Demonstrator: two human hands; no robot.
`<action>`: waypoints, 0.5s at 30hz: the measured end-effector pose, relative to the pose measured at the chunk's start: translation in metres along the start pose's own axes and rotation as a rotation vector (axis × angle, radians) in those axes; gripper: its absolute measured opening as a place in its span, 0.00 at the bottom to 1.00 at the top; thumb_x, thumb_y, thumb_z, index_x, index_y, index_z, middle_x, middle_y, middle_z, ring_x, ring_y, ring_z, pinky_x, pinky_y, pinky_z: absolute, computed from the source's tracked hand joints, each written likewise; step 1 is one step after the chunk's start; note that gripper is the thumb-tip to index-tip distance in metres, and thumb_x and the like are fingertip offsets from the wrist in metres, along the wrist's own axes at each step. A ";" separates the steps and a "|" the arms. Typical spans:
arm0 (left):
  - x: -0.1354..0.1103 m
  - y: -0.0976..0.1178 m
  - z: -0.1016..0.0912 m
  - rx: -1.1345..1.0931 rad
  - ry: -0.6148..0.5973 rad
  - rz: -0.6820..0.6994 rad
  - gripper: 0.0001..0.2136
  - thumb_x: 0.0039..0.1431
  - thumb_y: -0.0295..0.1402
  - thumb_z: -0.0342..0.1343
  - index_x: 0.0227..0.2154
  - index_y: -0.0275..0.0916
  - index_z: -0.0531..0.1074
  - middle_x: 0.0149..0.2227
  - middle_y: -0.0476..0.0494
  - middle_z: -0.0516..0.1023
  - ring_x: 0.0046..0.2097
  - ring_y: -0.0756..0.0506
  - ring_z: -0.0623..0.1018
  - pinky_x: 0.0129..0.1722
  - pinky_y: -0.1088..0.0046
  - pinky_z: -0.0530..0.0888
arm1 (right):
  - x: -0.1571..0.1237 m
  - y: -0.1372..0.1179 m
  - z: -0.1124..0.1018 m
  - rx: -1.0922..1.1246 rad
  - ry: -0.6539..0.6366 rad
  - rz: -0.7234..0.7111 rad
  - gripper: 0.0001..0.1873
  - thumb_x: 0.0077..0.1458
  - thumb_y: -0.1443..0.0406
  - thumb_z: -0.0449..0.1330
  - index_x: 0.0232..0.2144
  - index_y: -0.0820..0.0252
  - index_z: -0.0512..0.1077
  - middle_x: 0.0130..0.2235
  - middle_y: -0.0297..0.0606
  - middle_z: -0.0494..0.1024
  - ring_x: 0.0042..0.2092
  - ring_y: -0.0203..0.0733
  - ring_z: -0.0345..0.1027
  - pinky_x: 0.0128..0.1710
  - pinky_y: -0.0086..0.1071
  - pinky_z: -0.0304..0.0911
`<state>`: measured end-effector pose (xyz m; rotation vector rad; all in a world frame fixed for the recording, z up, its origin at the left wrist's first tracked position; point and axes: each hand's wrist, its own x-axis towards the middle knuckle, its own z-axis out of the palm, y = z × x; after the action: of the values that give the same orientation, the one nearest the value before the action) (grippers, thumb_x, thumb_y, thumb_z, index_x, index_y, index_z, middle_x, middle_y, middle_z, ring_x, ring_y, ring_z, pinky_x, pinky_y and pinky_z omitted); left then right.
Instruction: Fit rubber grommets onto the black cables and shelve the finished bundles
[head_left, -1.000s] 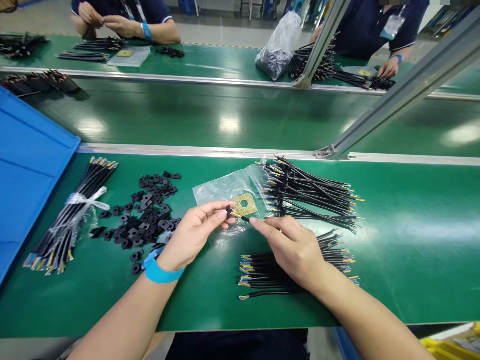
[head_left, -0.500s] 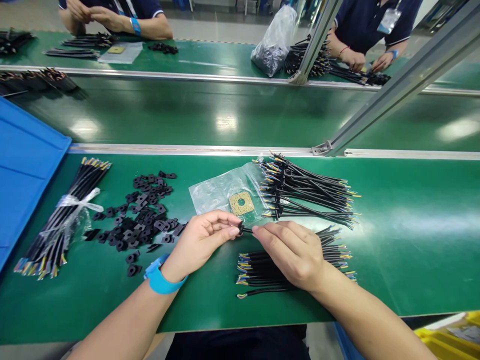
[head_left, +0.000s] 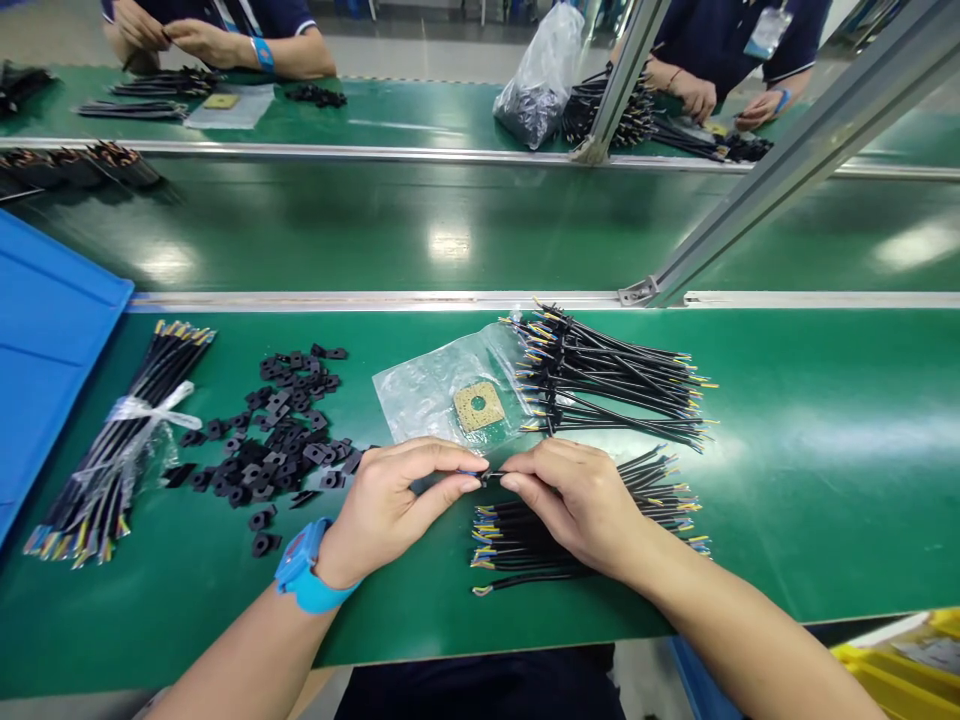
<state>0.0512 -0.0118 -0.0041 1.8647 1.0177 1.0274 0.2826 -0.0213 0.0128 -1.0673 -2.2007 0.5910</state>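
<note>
My left hand [head_left: 397, 500] and my right hand [head_left: 577, 495] meet fingertip to fingertip over the green table, both pinched on one short black cable [head_left: 489, 476]. A small black part sits on the cable's end between the fingertips, mostly hidden. Under my right hand lies a loose pile of black cables with coloured wire ends [head_left: 570, 530]. Left of my left hand is a heap of small black rubber parts [head_left: 270, 440]. A blue band is on my left wrist.
A clear plastic bag with a yellowish square pad [head_left: 478, 405] lies beyond my hands, next to a second cable pile [head_left: 607, 385]. A tied cable bundle [head_left: 112, 450] and a blue tray [head_left: 45, 340] are at left. Other people's hands work across the belt.
Both hands have moved down toward me, away from the plastic bag, and closed tighter together on the cable. The view has shifted slightly.
</note>
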 end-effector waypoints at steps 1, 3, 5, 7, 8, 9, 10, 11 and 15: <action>0.000 0.000 0.001 0.011 0.004 0.018 0.04 0.62 0.30 0.65 0.38 0.42 0.84 0.36 0.48 0.87 0.37 0.49 0.86 0.42 0.80 0.81 | 0.000 -0.001 0.000 0.019 -0.006 0.014 0.11 0.71 0.64 0.56 0.37 0.61 0.77 0.30 0.34 0.80 0.29 0.33 0.73 0.34 0.26 0.69; -0.001 0.000 0.002 0.029 0.004 0.038 0.04 0.62 0.30 0.65 0.39 0.42 0.83 0.36 0.47 0.87 0.37 0.49 0.86 0.42 0.79 0.81 | 0.000 -0.002 0.000 0.061 -0.024 0.039 0.12 0.71 0.64 0.56 0.37 0.61 0.76 0.29 0.34 0.80 0.29 0.33 0.72 0.33 0.26 0.68; -0.002 0.000 0.004 0.035 -0.016 0.052 0.05 0.62 0.29 0.65 0.40 0.41 0.83 0.37 0.47 0.87 0.37 0.49 0.86 0.42 0.80 0.81 | 0.000 -0.004 0.001 0.104 -0.050 0.061 0.13 0.71 0.63 0.55 0.36 0.60 0.76 0.29 0.33 0.79 0.28 0.33 0.71 0.33 0.26 0.67; -0.003 -0.001 0.006 0.028 -0.038 0.062 0.06 0.62 0.28 0.64 0.41 0.41 0.83 0.37 0.47 0.87 0.38 0.49 0.86 0.42 0.80 0.81 | 0.000 -0.006 0.002 0.145 -0.075 0.083 0.14 0.71 0.63 0.55 0.35 0.60 0.76 0.28 0.33 0.79 0.28 0.32 0.70 0.33 0.26 0.66; -0.003 -0.002 0.007 0.023 -0.045 0.067 0.06 0.62 0.28 0.64 0.41 0.41 0.83 0.37 0.47 0.87 0.38 0.49 0.86 0.42 0.80 0.81 | 0.000 -0.006 0.002 0.166 -0.084 0.097 0.14 0.71 0.63 0.55 0.34 0.60 0.76 0.28 0.33 0.79 0.28 0.32 0.70 0.32 0.25 0.66; -0.004 -0.002 0.007 0.017 -0.048 0.070 0.06 0.62 0.28 0.64 0.41 0.41 0.83 0.37 0.47 0.87 0.38 0.49 0.86 0.42 0.80 0.81 | 0.000 -0.007 0.002 0.188 -0.089 0.112 0.14 0.71 0.63 0.55 0.34 0.60 0.76 0.28 0.33 0.79 0.29 0.32 0.70 0.32 0.25 0.66; -0.004 -0.002 0.007 0.012 -0.050 0.067 0.06 0.62 0.27 0.64 0.41 0.41 0.83 0.37 0.47 0.87 0.38 0.49 0.86 0.42 0.80 0.81 | 0.000 -0.006 0.002 0.212 -0.094 0.127 0.14 0.71 0.63 0.55 0.34 0.60 0.76 0.28 0.33 0.79 0.29 0.32 0.70 0.32 0.25 0.66; -0.004 -0.003 0.007 0.007 -0.053 0.065 0.06 0.62 0.27 0.64 0.41 0.41 0.83 0.37 0.47 0.87 0.38 0.49 0.86 0.41 0.79 0.81 | 0.000 -0.006 0.002 0.236 -0.101 0.138 0.14 0.71 0.63 0.55 0.34 0.60 0.76 0.28 0.33 0.79 0.29 0.32 0.71 0.32 0.24 0.65; -0.003 -0.002 0.010 -0.014 -0.045 0.063 0.06 0.62 0.28 0.64 0.41 0.41 0.83 0.36 0.47 0.87 0.37 0.49 0.86 0.40 0.79 0.81 | 0.001 -0.005 0.001 0.299 -0.129 0.167 0.16 0.72 0.61 0.55 0.33 0.59 0.76 0.28 0.32 0.79 0.28 0.31 0.70 0.30 0.23 0.65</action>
<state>0.0580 -0.0158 -0.0108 1.9098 0.9288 1.0219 0.2788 -0.0231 0.0154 -1.0822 -2.0571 1.0533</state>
